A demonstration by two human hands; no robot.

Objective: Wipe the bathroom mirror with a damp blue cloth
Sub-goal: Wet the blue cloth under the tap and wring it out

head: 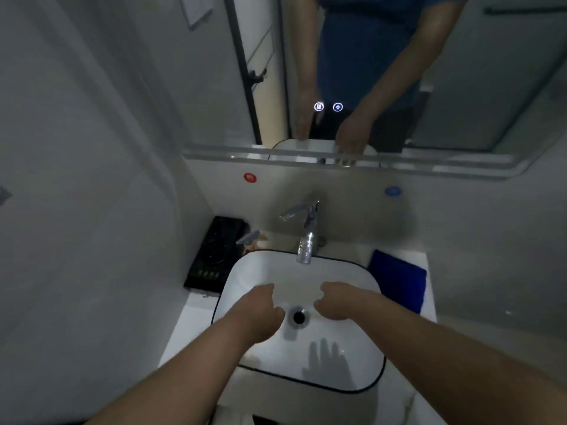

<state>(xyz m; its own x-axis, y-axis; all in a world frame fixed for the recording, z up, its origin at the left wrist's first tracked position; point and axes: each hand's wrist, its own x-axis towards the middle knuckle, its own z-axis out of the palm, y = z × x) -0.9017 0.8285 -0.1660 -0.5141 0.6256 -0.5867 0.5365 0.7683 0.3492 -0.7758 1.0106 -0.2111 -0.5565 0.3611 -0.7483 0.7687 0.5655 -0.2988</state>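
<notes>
Two empty hands hover over the white basin (pixel 337 384) nearest me: my left hand (pixel 260 311) and my right hand (pixel 337 302) sit either side of the drain, fingers loosely curled, gripping nothing.

Just right of the basin, on the white counter (pixel 431 289), lies the blue cloth (pixel 399 277), well clear of both hands. My worry starts here: I cannot tell whether it is damp, and taking it to the glass dry would likely smear rather than clean, while a soaked one would run drips down the wall. It also lies close to the counter's right edge, so a careless grab could push it off.

It looks folded into a thick, soft rectangle, deep blue and plush, so I judge it will bunch easily in one hand.

Further back stands the chrome faucet (pixel 306 240), with a black box (pixel 211 256) on the left.

Farthest is the mirror (pixel 491 87), where two lit touch icons (pixel 319 106) glow low on the glass. A wet pass across them might trigger them.
</notes>
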